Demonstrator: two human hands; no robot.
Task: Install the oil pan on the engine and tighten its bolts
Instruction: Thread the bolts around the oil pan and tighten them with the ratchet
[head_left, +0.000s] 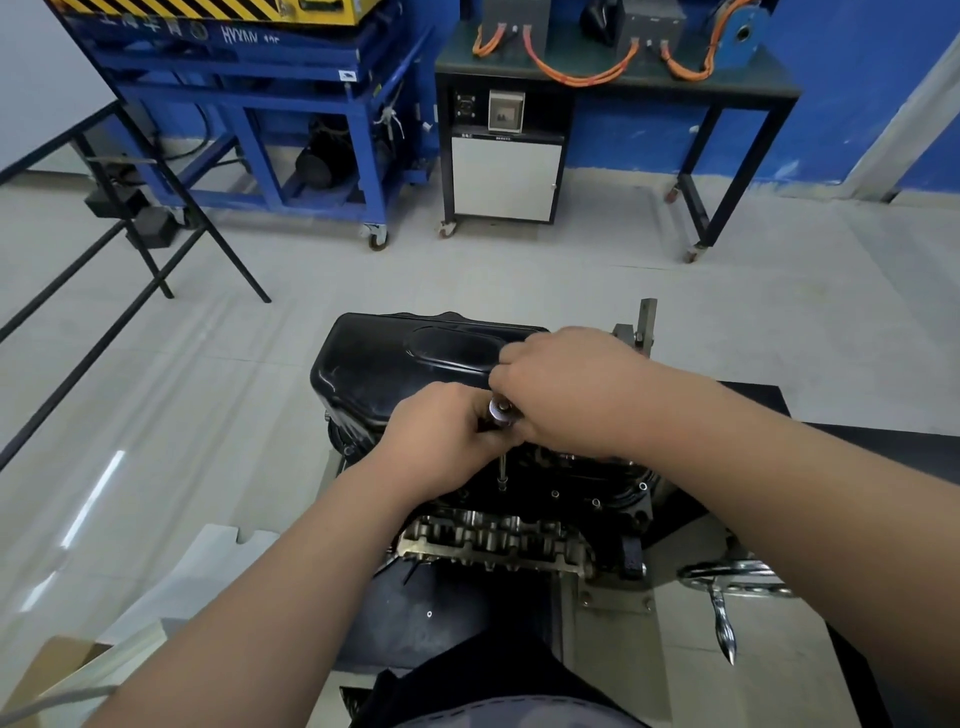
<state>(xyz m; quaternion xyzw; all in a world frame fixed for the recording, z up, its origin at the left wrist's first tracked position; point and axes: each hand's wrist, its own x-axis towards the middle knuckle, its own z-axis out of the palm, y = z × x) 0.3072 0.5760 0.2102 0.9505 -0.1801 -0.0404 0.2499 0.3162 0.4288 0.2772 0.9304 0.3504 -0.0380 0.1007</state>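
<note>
The black oil pan (395, 358) lies on top of the upturned engine (519, 525) in the middle of the view. A socket wrench (501, 415) stands upright at the pan's near flange, its thin extension reaching down to a bolt (502, 486). My left hand (441, 431) is closed around the tool's dark handle. My right hand (566, 389) is closed over the chrome head from the right. Both hands hide most of the tool. Along the near flange, other bolt holes show to the right.
A chrome crank handle (724, 613) of the engine stand sticks out at the lower right. White foam (208, 566) and a cardboard box (57, 670) lie on the floor at the lower left. A blue lift cart (291, 119), a workbench with orange cables (613, 78) and a black frame (135, 208) stand behind.
</note>
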